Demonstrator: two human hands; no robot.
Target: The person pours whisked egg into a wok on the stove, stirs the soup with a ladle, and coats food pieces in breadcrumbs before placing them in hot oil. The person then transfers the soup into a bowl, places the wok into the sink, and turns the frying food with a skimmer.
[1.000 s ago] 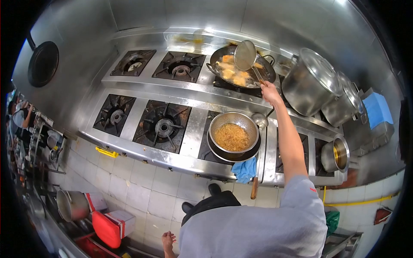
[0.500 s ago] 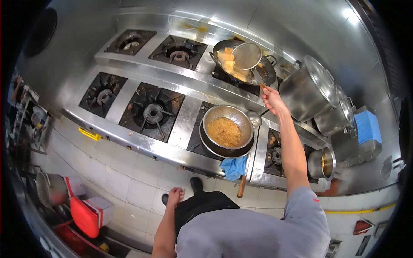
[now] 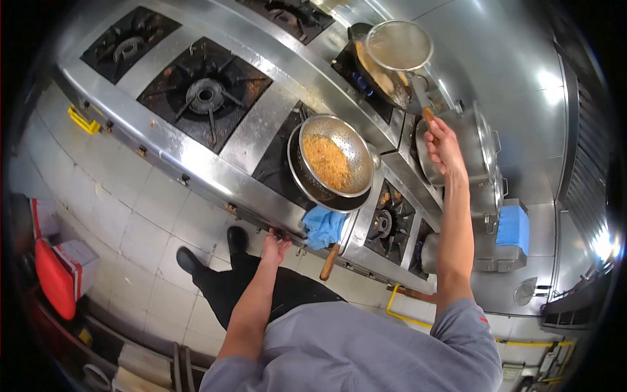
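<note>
My right hand (image 3: 444, 149) is wrapped round the wooden handle of a round mesh strainer (image 3: 400, 44). The strainer is held over a black wok (image 3: 400, 98) on a back burner, which has pale golden food in it and a blue flame beneath. My left hand (image 3: 275, 248) reaches the stove's front panel, its fingers closed at a small dark stove knob (image 3: 279, 234) that they partly hide. Between the hands, a perforated metal bowl (image 3: 358, 153) holding golden-brown crumbs (image 3: 326, 162) rests tilted on a wok (image 3: 295, 163).
A blue cloth (image 3: 324, 227) lies by the wok's wooden handle (image 3: 329, 262) at the stove edge. Tall lidded stockpots (image 3: 467, 147) stand right of my right forearm. Bare burners (image 3: 204, 97) are at left; a red lid (image 3: 53, 279) and boxes are on the left below.
The view has turned and shifted right. My left hand has risen from beside my leg to the stove's front panel. My right hand still holds the strainer, now above the wok's far side.
</note>
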